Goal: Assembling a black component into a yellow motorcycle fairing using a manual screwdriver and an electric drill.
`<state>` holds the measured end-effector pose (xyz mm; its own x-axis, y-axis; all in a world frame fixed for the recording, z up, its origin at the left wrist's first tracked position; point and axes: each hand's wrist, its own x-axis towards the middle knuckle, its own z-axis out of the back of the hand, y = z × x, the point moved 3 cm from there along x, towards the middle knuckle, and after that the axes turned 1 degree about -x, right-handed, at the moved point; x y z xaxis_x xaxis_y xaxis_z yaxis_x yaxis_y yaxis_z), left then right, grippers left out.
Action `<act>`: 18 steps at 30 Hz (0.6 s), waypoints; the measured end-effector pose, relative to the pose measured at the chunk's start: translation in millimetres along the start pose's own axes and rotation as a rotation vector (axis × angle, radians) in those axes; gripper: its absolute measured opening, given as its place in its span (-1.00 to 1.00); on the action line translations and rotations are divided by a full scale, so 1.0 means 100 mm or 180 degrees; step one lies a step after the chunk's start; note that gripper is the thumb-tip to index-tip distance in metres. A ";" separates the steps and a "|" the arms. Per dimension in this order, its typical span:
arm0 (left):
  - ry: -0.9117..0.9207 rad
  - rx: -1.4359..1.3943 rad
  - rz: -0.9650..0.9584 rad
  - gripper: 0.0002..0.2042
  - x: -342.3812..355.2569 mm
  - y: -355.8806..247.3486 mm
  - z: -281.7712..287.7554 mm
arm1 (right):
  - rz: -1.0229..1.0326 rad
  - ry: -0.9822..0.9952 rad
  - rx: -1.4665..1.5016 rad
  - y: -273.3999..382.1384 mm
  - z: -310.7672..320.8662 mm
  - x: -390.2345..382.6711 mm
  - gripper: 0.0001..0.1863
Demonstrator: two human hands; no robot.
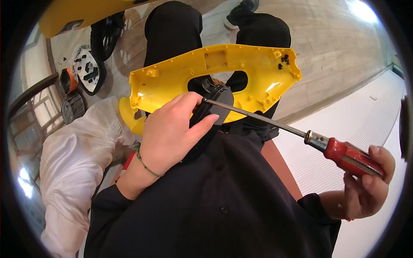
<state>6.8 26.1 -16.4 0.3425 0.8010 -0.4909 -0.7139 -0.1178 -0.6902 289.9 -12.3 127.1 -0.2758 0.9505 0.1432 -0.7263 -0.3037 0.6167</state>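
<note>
My left hand (174, 129) grips a black plastic part (221, 103) over the opening of a yellow plastic shell (271, 92), which lies across my black-clad legs. My right hand (368, 189) is wrapped round the red handle of a long screwdriver (271, 122), held almost level across my lap. The screwdriver's tip is at the black part beside my left fingers; whether it sits in a screw is too small to tell. A few small black pieces (284, 61) rest on the shell's right end.
Black-and-white parts (88, 69), black wheel-like parts (103, 36), and an orange-black piece (68, 81) lie on the wooden floor (314, 38). A white plastic bag (73, 167) is at my left, another yellow panel (77, 13) at upper left, and a white board (327, 129) at my right.
</note>
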 end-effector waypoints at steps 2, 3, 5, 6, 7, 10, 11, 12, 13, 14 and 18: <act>-0.0068 0.0026 -0.0006 -0.72 0.01 0.02 0.00 | 0.0252 0.0269 -0.0094 0.01 0.03 0.01 -0.57; -0.0132 0.0071 0.0001 -0.73 0.01 0.03 0.00 | 0.0093 0.0258 -0.0300 0.01 0.03 0.01 -0.54; -0.0087 0.0054 0.0069 -0.72 0.01 0.02 0.01 | -0.0227 0.0236 -0.0709 0.01 0.02 0.01 -0.42; -0.0038 0.0031 0.0125 -0.72 0.01 0.02 0.01 | -0.0278 0.0009 -0.0920 -0.02 -0.01 -0.01 -0.29; -0.0032 0.0033 0.0121 -0.72 0.02 0.02 0.01 | -0.0507 -0.0268 -0.0594 -0.02 -0.05 -0.02 -0.39; -0.0014 0.0127 -0.0037 -0.71 0.03 0.02 0.00 | -0.0287 -0.0073 0.0004 0.00 0.01 -0.03 -0.71; -0.0103 0.0120 -0.0081 -0.71 0.03 0.04 -0.01 | -0.0259 0.0076 0.0155 -0.01 0.00 -0.04 -0.71; -0.0191 0.0114 -0.0123 -0.71 0.03 0.04 -0.02 | 0.0111 0.0398 -0.0131 0.00 0.01 0.00 -0.73; -0.0187 0.0116 -0.0125 -0.71 0.03 0.04 -0.02 | 0.0482 0.0721 -0.0417 0.01 0.02 0.05 -0.74; -0.0180 0.0139 -0.0113 -0.70 0.03 0.04 -0.02 | 0.0479 0.0719 -0.0416 0.04 0.03 0.04 -0.74; -0.0055 0.0093 0.0158 -0.69 0.03 -0.03 0.01 | -0.0687 0.0234 -0.0040 -0.01 -0.01 0.06 -0.69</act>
<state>9.3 29.6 -14.9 0.2959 0.8046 -0.5148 -0.7474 -0.1406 -0.6494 287.9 -6.5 126.7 -0.1582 0.9862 -0.0481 -0.7810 -0.0951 0.6173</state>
